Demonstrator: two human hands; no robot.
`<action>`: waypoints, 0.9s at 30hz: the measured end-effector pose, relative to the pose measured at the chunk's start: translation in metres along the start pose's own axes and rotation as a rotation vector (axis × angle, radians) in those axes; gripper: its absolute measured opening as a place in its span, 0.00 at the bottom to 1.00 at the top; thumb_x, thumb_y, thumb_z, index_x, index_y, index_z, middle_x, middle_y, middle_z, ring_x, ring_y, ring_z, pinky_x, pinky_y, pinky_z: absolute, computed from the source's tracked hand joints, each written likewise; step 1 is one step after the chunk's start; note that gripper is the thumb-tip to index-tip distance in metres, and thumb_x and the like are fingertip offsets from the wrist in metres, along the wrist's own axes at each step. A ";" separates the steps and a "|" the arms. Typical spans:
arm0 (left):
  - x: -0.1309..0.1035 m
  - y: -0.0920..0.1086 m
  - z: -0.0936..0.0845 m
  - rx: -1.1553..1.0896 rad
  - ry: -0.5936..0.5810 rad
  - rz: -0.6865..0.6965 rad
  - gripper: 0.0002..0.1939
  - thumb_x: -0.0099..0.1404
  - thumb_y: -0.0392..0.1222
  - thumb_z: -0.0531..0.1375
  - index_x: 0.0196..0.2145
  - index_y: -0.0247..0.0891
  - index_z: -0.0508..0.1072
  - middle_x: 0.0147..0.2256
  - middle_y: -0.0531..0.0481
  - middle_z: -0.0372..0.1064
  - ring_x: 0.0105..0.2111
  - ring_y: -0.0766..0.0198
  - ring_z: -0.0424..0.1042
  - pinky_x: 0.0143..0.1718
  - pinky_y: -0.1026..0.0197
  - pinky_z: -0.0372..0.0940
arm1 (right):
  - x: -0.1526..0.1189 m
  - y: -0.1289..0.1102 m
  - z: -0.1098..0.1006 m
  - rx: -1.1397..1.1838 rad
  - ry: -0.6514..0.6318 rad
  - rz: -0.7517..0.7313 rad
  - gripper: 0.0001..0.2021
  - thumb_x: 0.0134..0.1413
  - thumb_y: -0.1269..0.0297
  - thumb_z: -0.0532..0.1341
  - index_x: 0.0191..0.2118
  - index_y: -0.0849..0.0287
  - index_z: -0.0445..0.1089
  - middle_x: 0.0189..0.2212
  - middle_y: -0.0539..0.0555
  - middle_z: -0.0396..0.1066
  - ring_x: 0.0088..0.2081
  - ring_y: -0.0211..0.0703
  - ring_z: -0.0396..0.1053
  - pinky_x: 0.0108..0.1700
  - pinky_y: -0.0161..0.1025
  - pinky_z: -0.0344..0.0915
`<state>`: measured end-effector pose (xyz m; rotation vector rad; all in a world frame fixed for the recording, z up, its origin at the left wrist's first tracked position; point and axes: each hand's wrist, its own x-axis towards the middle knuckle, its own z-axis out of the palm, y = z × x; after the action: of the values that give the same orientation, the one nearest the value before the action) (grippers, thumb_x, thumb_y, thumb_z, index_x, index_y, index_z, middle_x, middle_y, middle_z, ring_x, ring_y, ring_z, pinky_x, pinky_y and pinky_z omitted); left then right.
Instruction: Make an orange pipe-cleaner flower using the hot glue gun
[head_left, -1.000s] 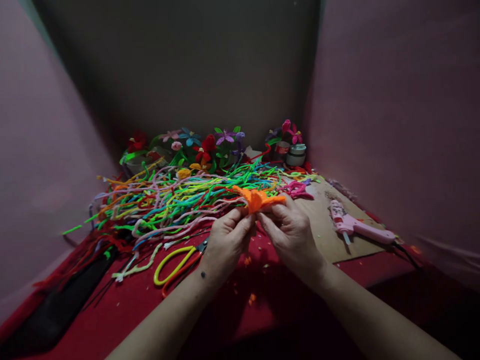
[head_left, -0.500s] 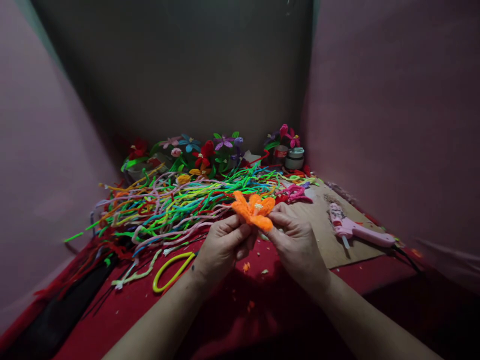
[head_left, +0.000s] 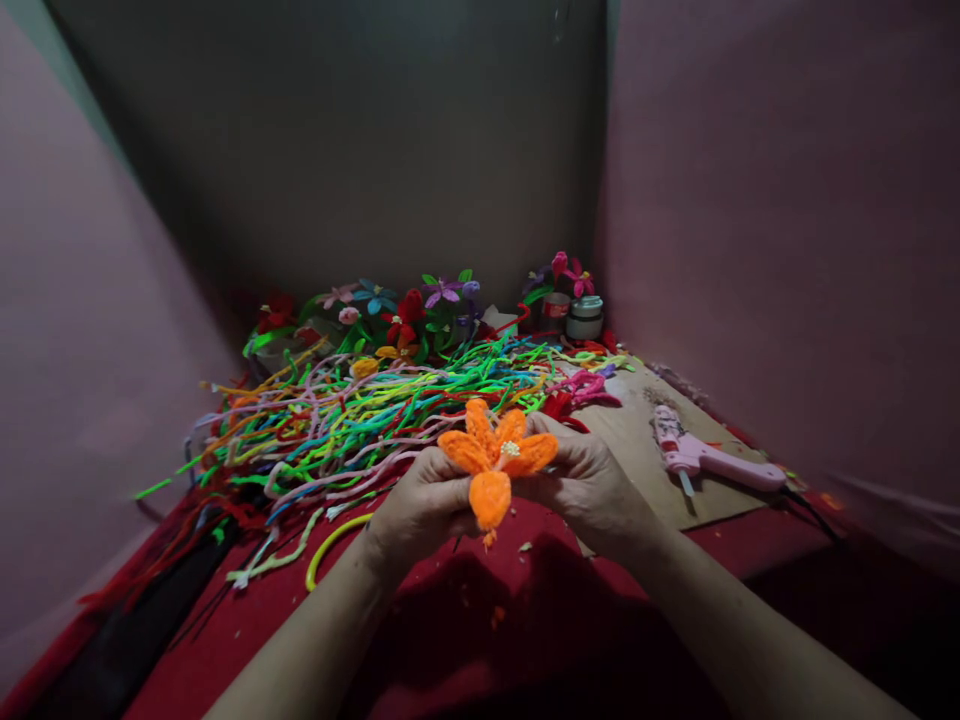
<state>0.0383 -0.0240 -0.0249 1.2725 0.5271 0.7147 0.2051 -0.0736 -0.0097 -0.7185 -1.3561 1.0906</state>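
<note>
An orange pipe-cleaner flower (head_left: pixel 493 458) with a pale centre faces me, its petals spread. My left hand (head_left: pixel 420 505) and my right hand (head_left: pixel 589 480) both grip it from behind, just above the red cloth (head_left: pixel 247 640). Behind the flower lies a wide pile of coloured pipe cleaners (head_left: pixel 352 405).
Finished pipe-cleaner flowers (head_left: pixel 405 310) stand at the back near a small jar (head_left: pixel 585 318). A pink glue gun (head_left: pixel 705 458) lies on brown cardboard (head_left: pixel 637 440) at the right. Yellow-handled scissors (head_left: pixel 330 545) lie left of my left hand. Pink walls close in both sides.
The flower was turned from edge-on to face me and brought lower and nearer. Both hands moved with it, now covering more of the scissors.
</note>
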 end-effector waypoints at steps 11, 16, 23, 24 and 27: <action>0.000 0.012 0.003 -0.074 -0.081 -0.171 0.12 0.52 0.42 0.62 0.21 0.28 0.69 0.13 0.52 0.62 0.09 0.75 0.55 0.09 0.72 0.48 | -0.002 0.012 0.005 0.088 0.102 0.009 0.07 0.37 0.60 0.69 0.26 0.56 0.76 0.31 0.52 0.65 0.39 0.41 0.62 0.46 0.41 0.60; 0.004 0.011 0.004 -0.080 -0.114 -0.145 0.10 0.56 0.43 0.59 0.27 0.31 0.67 0.19 0.51 0.67 0.10 0.69 0.63 0.08 0.68 0.57 | -0.001 0.015 0.005 0.054 0.143 -0.016 0.06 0.41 0.60 0.67 0.25 0.57 0.75 0.31 0.52 0.66 0.38 0.41 0.63 0.45 0.40 0.60; 0.000 0.007 0.020 0.415 0.246 0.219 0.05 0.60 0.40 0.57 0.32 0.35 0.67 0.22 0.55 0.63 0.19 0.72 0.64 0.21 0.67 0.62 | 0.005 0.021 0.006 0.120 0.249 -0.007 0.07 0.42 0.60 0.66 0.28 0.58 0.75 0.33 0.53 0.69 0.38 0.41 0.64 0.44 0.40 0.61; 0.000 0.004 0.021 0.512 0.298 0.282 0.05 0.60 0.40 0.57 0.32 0.36 0.67 0.22 0.56 0.63 0.19 0.72 0.62 0.22 0.68 0.61 | 0.005 0.021 0.008 0.125 0.255 0.000 0.08 0.43 0.60 0.66 0.29 0.57 0.76 0.33 0.53 0.69 0.38 0.41 0.64 0.44 0.40 0.61; -0.002 -0.003 0.020 0.738 0.408 0.444 0.03 0.60 0.38 0.57 0.30 0.37 0.69 0.23 0.56 0.61 0.20 0.73 0.58 0.23 0.69 0.57 | 0.008 0.017 0.012 0.074 0.255 0.005 0.09 0.44 0.58 0.65 0.32 0.57 0.76 0.33 0.53 0.68 0.37 0.41 0.64 0.43 0.40 0.61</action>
<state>0.0520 -0.0391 -0.0232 1.9802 0.9048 1.2323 0.1896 -0.0625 -0.0203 -0.7789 -1.0921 1.0103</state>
